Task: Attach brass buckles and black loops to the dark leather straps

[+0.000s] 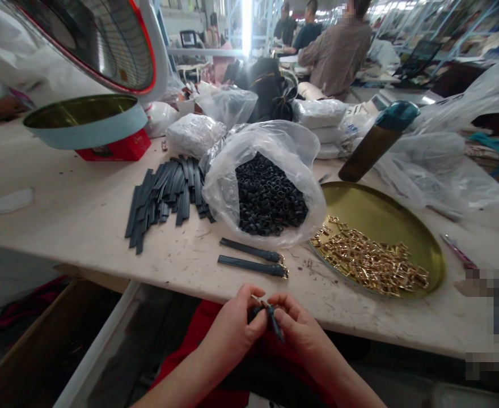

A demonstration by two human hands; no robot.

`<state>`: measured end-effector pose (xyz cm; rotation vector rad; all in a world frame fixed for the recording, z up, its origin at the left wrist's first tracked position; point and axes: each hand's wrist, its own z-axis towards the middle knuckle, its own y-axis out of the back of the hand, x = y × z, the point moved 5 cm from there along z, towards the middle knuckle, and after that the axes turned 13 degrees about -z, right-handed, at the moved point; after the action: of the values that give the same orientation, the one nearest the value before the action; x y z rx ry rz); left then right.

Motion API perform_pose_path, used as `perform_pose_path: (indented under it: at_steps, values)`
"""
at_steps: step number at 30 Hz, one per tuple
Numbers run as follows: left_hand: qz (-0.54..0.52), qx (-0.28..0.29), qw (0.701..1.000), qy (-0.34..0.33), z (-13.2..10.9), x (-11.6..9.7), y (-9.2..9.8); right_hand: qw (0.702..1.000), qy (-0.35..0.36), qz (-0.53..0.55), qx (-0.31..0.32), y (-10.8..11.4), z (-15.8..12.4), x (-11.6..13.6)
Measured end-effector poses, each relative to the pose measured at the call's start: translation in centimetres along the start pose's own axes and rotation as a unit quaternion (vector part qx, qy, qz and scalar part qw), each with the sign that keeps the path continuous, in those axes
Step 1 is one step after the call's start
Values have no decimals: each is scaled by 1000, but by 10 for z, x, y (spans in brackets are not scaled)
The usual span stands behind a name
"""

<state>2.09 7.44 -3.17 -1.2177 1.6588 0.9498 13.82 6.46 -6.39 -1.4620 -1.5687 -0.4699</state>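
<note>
Just off the table's front edge, my left hand (240, 322) and my right hand (294, 318) meet, both closed on one dark strap (275, 327). Fingers hide most of it, and I cannot make out whether a buckle is on it. Beyond them on the table lie two straps with gold buckles (253, 268), side by side. A clear plastic bag (219, 192) stands open behind these, full of small black loops (270, 195). To its left is a pile of loose black straps (164, 190). On the right, a round gold tray (360, 207) holds many gold buckles (372, 263).
A fan (117, 45) and a round tin lid (100, 133) on a red box (122, 148) stand at the back left. A dark bottle (379, 139) leans behind the tray. Wrapped packets (196, 134) line the back. Several people (338, 51) are farther off.
</note>
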Motion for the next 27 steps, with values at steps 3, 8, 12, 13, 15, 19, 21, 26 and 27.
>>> perform_pose_path:
  at_steps: [3,8,12,13,15,19,21,26,27]
  values:
    - [21,6,1000,-12,-2,-5,0,990,77,-76,-90,9,-5,11]
    - [30,45,997,-61,-9,-23,-3,973,144,-163,-78,12,-13,20]
    - [50,40,996,-59,-15,-23,-5,960,132,-235,-78,12,-12,16]
    - [50,38,996,-58,-17,-22,-6,959,125,-242,-81,11,-12,15]
    - [48,30,997,-49,-20,-19,-7,964,113,-232,-69,10,-12,15]
    - [25,32,999,-27,-25,-14,-6,983,83,-154,-62,17,-16,17]
    - [0,40,999,-21,-27,-13,-5,986,90,-113,-87,26,-19,19]
    - [-128,37,990,35,-27,-3,-4,994,105,-23,-36,24,-25,19]
    - [-146,31,988,49,-26,-1,-5,994,103,-14,-21,21,-26,19]
